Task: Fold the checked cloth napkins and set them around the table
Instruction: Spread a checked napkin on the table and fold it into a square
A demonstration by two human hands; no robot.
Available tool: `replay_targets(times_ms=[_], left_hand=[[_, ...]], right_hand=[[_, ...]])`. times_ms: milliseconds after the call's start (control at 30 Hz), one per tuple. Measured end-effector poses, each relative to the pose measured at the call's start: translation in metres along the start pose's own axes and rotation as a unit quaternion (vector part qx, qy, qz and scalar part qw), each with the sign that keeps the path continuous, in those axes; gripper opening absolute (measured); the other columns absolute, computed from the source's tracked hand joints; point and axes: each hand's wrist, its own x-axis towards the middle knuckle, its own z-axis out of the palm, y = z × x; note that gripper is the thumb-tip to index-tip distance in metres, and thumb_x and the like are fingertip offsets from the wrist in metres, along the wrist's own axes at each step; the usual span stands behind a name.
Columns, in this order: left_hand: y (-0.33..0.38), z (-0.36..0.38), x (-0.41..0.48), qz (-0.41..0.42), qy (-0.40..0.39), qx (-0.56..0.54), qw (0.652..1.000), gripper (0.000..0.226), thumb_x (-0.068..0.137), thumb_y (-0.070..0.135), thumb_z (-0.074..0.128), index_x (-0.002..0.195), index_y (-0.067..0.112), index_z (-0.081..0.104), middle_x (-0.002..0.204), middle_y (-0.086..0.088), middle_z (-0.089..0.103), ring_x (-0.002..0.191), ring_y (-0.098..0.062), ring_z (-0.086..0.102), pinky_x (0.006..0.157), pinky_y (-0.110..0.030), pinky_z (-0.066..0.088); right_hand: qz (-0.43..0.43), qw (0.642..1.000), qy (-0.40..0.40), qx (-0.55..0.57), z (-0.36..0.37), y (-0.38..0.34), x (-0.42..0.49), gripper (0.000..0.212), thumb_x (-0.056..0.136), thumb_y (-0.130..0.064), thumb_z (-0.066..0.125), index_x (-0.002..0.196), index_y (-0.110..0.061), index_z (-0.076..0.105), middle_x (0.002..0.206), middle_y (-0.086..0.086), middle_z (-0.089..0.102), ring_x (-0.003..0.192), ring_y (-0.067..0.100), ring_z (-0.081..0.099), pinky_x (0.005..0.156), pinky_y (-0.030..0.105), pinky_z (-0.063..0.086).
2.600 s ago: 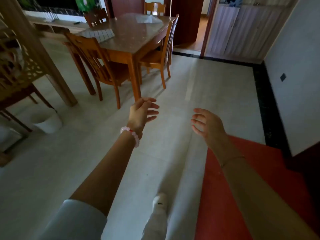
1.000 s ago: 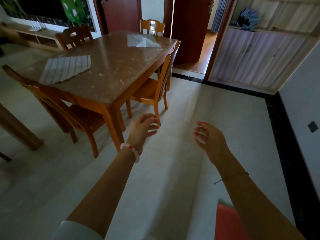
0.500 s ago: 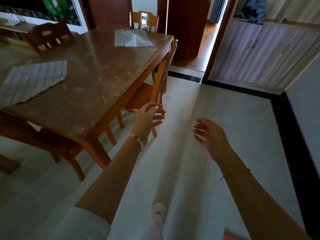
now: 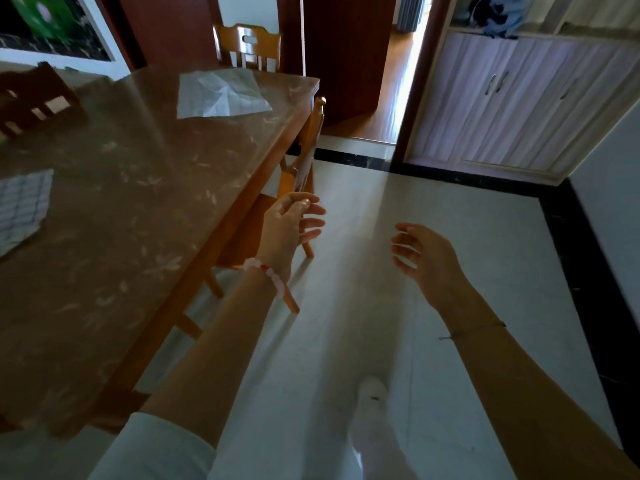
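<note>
A large glossy brown dining surface [image 4: 138, 209] fills the left. Two checked cloths lie on it, well apart: a creased napkin [image 4: 221, 95] at the far end and a flat napkin [image 4: 20, 206] at the left edge. Neither looks neatly folded, so the work seems barely begun. The left hand [image 4: 291, 223] and right hand [image 4: 426, 258] hover above the floor, grip loose, fingers apart, holding nothing.

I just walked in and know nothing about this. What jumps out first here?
Two bare hands reach out over the pale floor, holding nothing: the left hand beside the glossy brown table, the right hand further right. On the table lie a creased napkin at the far end and a checked napkin at the picture's left edge.
</note>
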Motion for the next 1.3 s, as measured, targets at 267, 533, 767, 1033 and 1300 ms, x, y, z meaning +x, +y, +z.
replay_targets(times_ms=[267,533,767,1033,1300], left_hand=[[0.01,0.083,0.142,0.024,0.005,0.013,1.0,0.019,0.097,0.014,0.041,0.099,0.01,0.059,0.089,-0.001,0.066,0.074,-0.006,0.066,0.065,-0.019,0.055],[0.049,0.151,0.272,0.019,0.054,-0.006,0.998,0.017,0.096,0.014,0.042,0.096,0.013,0.059,0.094,-0.004,0.064,0.09,-0.017,0.063,0.077,-0.028,0.054],[0.056,0.177,0.391,0.035,0.088,-0.015,0.995,0.015,0.095,0.013,0.046,0.094,0.014,0.061,0.092,-0.003,0.067,0.09,-0.019,0.065,0.083,-0.034,0.055],[0.07,0.195,0.56,0.064,0.084,-0.019,0.994,0.017,0.096,0.013,0.043,0.092,0.015,0.06,0.085,0.001,0.066,0.08,-0.013,0.065,0.079,-0.03,0.055],[0.091,0.182,0.719,0.038,0.141,-0.005,0.989,0.017,0.095,0.017,0.045,0.1,0.012,0.062,0.094,-0.005,0.068,0.09,-0.019,0.066,0.079,-0.029,0.054]], right_hand=[[0.011,1.0,-0.026,-0.008,-0.021,-0.059,0.161,0.017,0.092,-0.015,0.049,0.087,-0.013,0.065,0.076,0.001,0.063,0.076,0.015,0.061,0.078,0.03,0.049],[0.008,0.997,-0.074,-0.008,-0.019,-0.13,0.309,0.015,0.092,-0.015,0.05,0.09,-0.011,0.065,0.078,0.002,0.064,0.078,0.016,0.062,0.075,0.029,0.051],[-0.006,0.994,-0.103,-0.042,-0.006,-0.152,0.427,0.021,0.095,-0.015,0.045,0.091,-0.013,0.065,0.076,-0.001,0.067,0.077,0.013,0.064,0.075,0.029,0.052],[-0.011,0.986,-0.148,-0.076,0.044,-0.189,0.585,0.02,0.095,-0.011,0.045,0.091,-0.013,0.065,0.083,0.003,0.066,0.083,0.018,0.063,0.08,0.03,0.05],[0.033,0.981,-0.166,-0.093,0.132,-0.246,0.737,0.021,0.093,-0.008,0.047,0.085,-0.013,0.066,0.079,0.006,0.064,0.075,0.018,0.062,0.075,0.028,0.047]])
